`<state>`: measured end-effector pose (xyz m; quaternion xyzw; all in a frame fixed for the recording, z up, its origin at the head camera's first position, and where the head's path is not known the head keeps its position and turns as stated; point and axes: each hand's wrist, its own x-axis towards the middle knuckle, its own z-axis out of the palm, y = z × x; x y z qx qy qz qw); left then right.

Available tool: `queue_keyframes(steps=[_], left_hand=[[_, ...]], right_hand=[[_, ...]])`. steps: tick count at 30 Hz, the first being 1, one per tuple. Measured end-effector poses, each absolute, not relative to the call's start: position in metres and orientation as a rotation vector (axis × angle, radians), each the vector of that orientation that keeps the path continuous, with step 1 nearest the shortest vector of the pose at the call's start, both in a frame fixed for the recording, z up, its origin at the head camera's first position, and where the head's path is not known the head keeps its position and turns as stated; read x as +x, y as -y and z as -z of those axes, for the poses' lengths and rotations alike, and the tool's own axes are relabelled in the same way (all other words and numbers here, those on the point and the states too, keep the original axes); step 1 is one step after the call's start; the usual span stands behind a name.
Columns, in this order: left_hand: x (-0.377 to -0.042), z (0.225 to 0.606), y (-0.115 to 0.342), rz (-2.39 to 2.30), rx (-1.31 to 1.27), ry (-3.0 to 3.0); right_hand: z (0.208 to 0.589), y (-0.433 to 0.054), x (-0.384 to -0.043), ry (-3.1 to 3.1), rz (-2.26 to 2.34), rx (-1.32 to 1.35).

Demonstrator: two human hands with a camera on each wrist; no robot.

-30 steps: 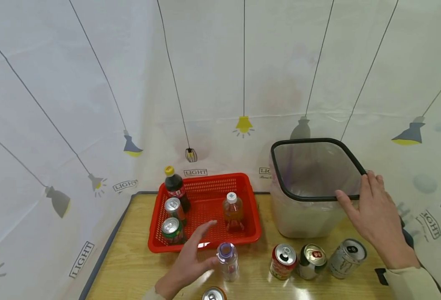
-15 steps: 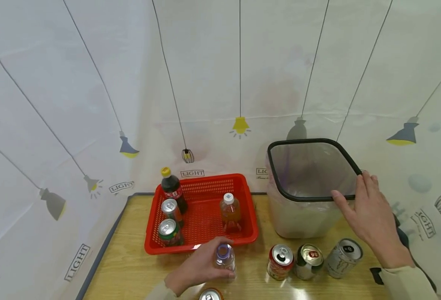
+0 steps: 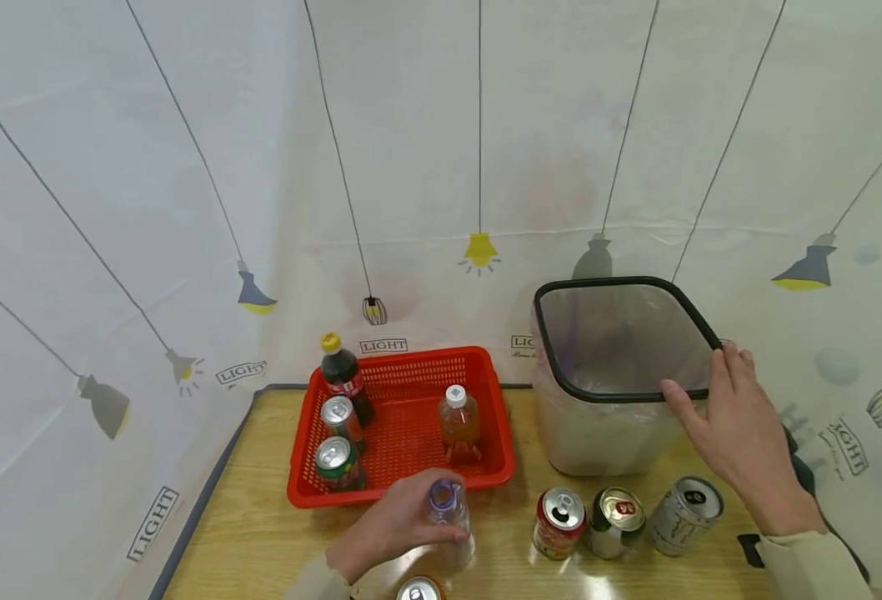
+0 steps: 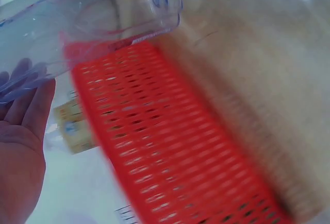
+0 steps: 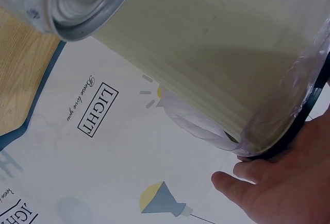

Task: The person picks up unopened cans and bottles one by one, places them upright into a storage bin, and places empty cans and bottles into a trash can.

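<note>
My left hand (image 3: 418, 521) grips a clear plastic bottle (image 3: 462, 546) around its upper part, fingers on the far side and thumb on the near side. The bottle has a purple neck ring and no cap; its mouth tilts a little to the left. In the left wrist view, the bottle (image 4: 93, 23) crosses the upper left, its base over the wooden table. On the right, my right hand (image 3: 744, 433) rests with extended fingers on the black rim of a pale, bag-lined bin (image 3: 598, 442). The right wrist view shows that hand (image 5: 289, 188) against the rim's corner.
A red basket (image 3: 403, 492) behind the bottle holds a cola bottle (image 3: 343, 371), an amber drink bottle (image 3: 459, 425) and two cans. Red (image 3: 559, 525), black-and-gold (image 3: 616, 523) and white (image 3: 684, 517) cans stand before the bin. An orange-edged can (image 3: 420, 590) is at the front edge.
My left hand, spread beside the bottle a second ago, has closed around it. The bottle's top has tipped slightly left. My right hand has stayed on the bin's rim.
</note>
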<state>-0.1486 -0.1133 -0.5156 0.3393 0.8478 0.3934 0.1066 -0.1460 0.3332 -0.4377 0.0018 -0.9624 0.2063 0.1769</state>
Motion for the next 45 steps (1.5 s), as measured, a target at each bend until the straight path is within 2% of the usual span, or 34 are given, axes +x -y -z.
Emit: queue_keyframes(steps=[13, 19, 34, 40, 45], left_hand=[[-0.167, 0.417, 0.09, -1.345, 1.207, -2.498], [-0.176, 0.386, 0.064, -1.522, 1.338, -2.448], [-0.216, 0.345, -0.031, -1.931, 1.476, -2.288], [-0.229, 0.339, -0.069, -1.86, 1.353, -2.419], [-0.236, 0.342, -0.091, -1.619, 1.21, -2.634]], right_hand=[[0.437, -0.335, -0.144, 2.722, -0.607, -0.001], [0.437, -0.336, -0.142, 2.722, -0.625, 0.001], [0.439, -0.333, -0.143, 2.737, -0.64, 0.001], [0.437, -0.333, -0.143, 2.729, -0.628, -0.006], [0.436, -0.332, -0.144, 2.729, -0.614, -0.004]])
